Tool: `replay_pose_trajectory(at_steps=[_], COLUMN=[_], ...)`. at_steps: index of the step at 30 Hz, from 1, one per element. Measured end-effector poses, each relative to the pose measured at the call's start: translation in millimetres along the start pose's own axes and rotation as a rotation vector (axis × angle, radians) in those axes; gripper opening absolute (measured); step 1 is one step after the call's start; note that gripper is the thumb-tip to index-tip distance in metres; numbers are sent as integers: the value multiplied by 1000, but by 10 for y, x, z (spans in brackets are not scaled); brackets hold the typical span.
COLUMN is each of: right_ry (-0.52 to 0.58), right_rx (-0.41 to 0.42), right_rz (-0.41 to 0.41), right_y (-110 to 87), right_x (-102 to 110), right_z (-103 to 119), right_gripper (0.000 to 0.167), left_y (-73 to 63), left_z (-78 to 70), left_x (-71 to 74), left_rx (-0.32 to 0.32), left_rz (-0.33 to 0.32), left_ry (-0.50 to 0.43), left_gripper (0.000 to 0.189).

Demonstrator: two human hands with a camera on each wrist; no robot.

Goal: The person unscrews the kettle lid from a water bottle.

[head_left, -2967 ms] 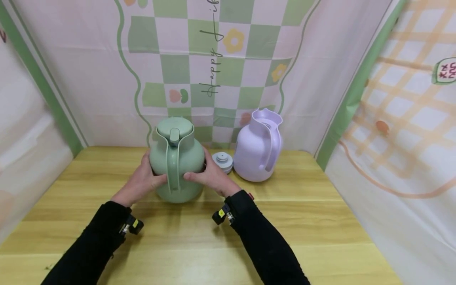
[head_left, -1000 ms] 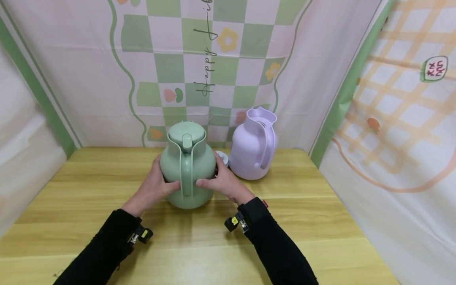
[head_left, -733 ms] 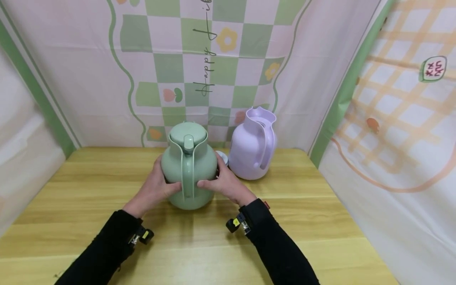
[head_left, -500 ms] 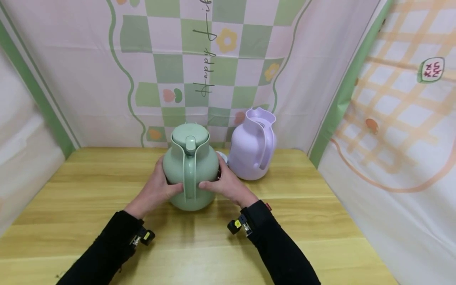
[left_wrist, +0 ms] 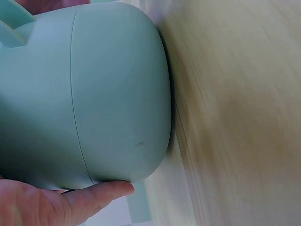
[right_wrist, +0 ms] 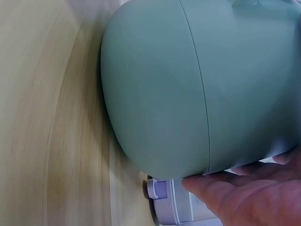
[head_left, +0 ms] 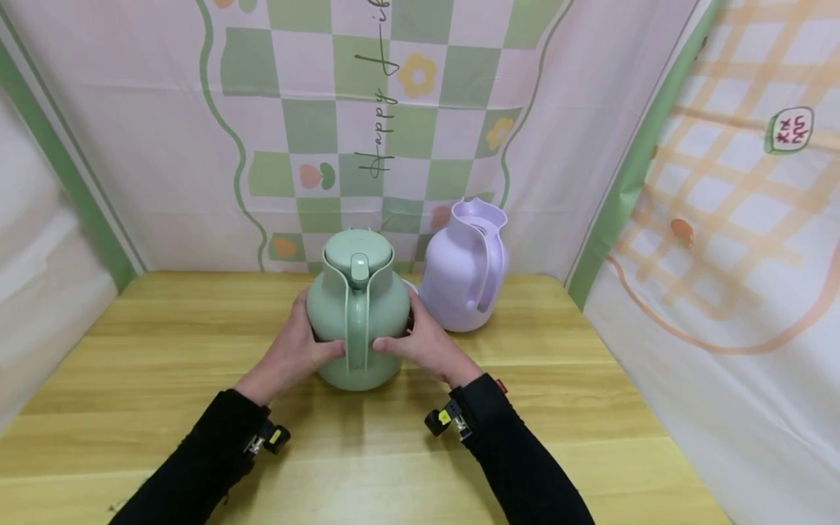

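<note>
A green thermos jug [head_left: 357, 306] stands upright on the wooden table, its lid on and its handle facing me. My left hand [head_left: 292, 350] grips its left side, thumb lying close to the handle. On the opposite side my right hand [head_left: 429, 343] holds the belly, with its thumb just right of the handle. Both wrist views show the jug's rounded lower body [left_wrist: 122, 94] low against the tabletop, fingers curving round behind it. Right of the jug stands a lilac jug [head_left: 459, 277] with an uncovered mouth. A pale stopper [head_left: 411, 286] is mostly hidden behind my right hand.
The wooden table [head_left: 164, 350] ends at a fabric backdrop [head_left: 177, 146] close behind both jugs. Patterned cloth [head_left: 735, 160] hangs along the right side. In the right wrist view, a pale lilac part [right_wrist: 164, 205] shows beyond the green jug, under my fingers.
Both hands have moved the green jug to the right and slightly nearer me, toward the lilac jug. The stopper, plainly visible earlier, is now mostly covered. The camera view has shifted slightly.
</note>
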State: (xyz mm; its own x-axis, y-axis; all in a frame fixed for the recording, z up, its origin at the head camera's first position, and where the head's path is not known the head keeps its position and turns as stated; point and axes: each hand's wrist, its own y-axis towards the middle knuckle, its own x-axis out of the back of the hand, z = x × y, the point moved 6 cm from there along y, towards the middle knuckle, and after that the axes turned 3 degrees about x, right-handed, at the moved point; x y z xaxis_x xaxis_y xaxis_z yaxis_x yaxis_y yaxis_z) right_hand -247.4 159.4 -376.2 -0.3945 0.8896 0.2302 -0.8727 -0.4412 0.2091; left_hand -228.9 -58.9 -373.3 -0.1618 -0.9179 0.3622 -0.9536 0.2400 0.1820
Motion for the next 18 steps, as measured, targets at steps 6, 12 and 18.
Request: replay_pose_trajectory(at_steps=[6,12,18], right_ry=[3,3,-15], right_rx=[-2,-6,-12], right_rz=[-14,-14,-13], right_y=[-31,-42,-54], right_x=[18,30,40], right_z=[3,-25,-25], right_gripper=[107,106,107], left_y=[-1,12,22], left_z=[-14,-17,-15], left_x=[-27,-38,-42], left_rx=[-7,-20,-27], left_rz=[7,13,17], left_ry=[1,-2,-7], left_gripper=[122,120,120])
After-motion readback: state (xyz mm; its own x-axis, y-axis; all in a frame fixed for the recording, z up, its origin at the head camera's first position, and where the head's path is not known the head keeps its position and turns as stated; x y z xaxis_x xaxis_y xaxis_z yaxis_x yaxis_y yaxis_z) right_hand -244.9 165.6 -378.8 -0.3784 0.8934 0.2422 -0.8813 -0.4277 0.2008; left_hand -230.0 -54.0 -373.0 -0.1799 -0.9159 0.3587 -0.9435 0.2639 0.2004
